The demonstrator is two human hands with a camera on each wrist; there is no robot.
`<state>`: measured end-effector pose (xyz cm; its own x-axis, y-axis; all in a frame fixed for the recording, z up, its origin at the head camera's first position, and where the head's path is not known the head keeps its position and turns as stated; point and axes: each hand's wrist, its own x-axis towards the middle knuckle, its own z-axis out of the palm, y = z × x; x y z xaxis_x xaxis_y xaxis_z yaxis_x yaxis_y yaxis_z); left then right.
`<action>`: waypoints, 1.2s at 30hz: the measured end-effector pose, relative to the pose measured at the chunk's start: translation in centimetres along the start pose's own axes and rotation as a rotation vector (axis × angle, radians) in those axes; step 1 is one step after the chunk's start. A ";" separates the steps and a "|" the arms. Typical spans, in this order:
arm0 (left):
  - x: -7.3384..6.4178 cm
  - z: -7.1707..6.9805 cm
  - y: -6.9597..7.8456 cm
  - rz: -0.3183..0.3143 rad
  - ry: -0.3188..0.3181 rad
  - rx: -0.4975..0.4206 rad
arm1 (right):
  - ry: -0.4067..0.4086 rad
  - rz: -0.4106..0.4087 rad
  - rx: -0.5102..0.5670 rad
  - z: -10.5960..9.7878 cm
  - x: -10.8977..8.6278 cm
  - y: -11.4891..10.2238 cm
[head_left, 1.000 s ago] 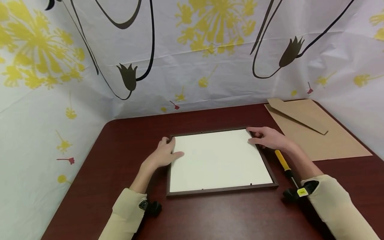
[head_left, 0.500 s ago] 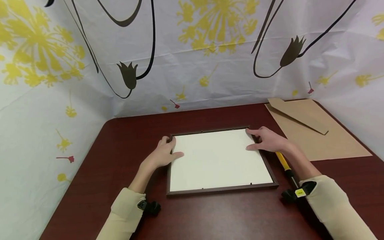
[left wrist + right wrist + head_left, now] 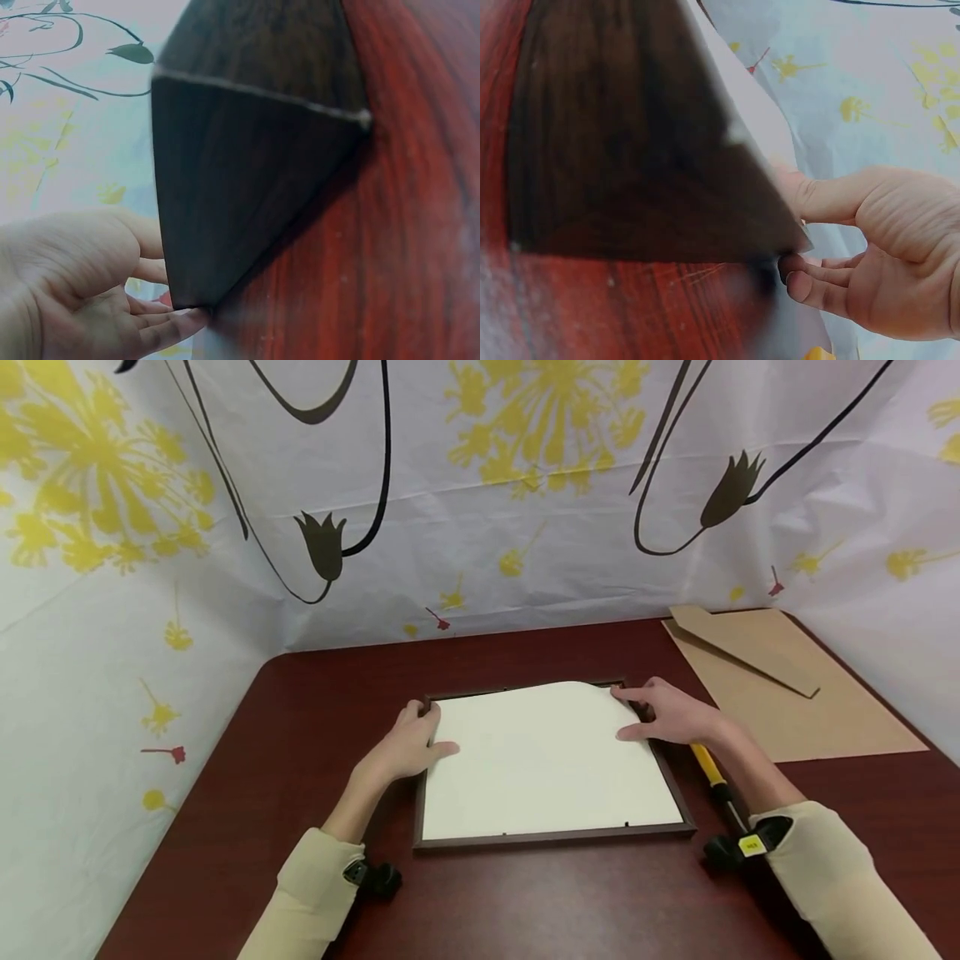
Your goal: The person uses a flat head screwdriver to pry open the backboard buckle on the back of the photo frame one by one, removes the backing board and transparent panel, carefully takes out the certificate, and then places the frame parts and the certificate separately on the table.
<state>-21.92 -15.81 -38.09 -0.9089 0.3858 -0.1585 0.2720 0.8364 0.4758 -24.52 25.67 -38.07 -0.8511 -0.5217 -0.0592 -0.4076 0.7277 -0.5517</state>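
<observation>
A dark brown picture frame [image 3: 557,837] lies flat on the table with a white sheet [image 3: 547,768] inside it. At the far right corner the sheet bulges up from the frame. My left hand [image 3: 402,743] grips the frame's left side near the far corner, its thumb over the sheet. At the opposite side my right hand [image 3: 671,710] holds the frame, thumb on the sheet and index fingertip at the sheet's far right corner. The right wrist view shows its other fingers curled against the frame's side [image 3: 630,150]. In the left wrist view, fingers [image 3: 169,326] touch the frame's lower edge.
A screwdriver [image 3: 708,768] with a yellow and black handle lies right of the frame, partly under my right forearm. Behind it a brown backing board [image 3: 832,718] with a folded flap [image 3: 742,652] rests at the table's right. A patterned cloth [image 3: 480,560] hangs behind the table.
The sheet's far edge has lifted into a bulge at the right, where it lay flat before. My right index fingertip has shifted slightly left, and the thumb has spread away from it.
</observation>
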 end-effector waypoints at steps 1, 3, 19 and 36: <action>0.0 0.0 0.0 0.001 -0.001 -0.004 | 0.000 -0.006 0.002 0.0 0.0 0.1; -0.1 0.0 0.1 0.001 -0.006 -0.015 | -0.007 -0.031 0.018 -0.1 0.0 0.2; -0.3 -0.1 0.5 -0.004 -0.029 -0.017 | 0.034 -0.056 0.020 -1.1 -0.6 0.2; -0.6 -0.8 -0.5 -0.010 -0.033 -0.108 | -0.009 0.067 0.355 -1.7 -0.4 0.2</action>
<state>-21.72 -16.74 -37.53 -0.8999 0.3919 -0.1915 0.2256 0.7940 0.5645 -24.83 26.78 -36.76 -0.8686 -0.4827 -0.1115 -0.2091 0.5613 -0.8007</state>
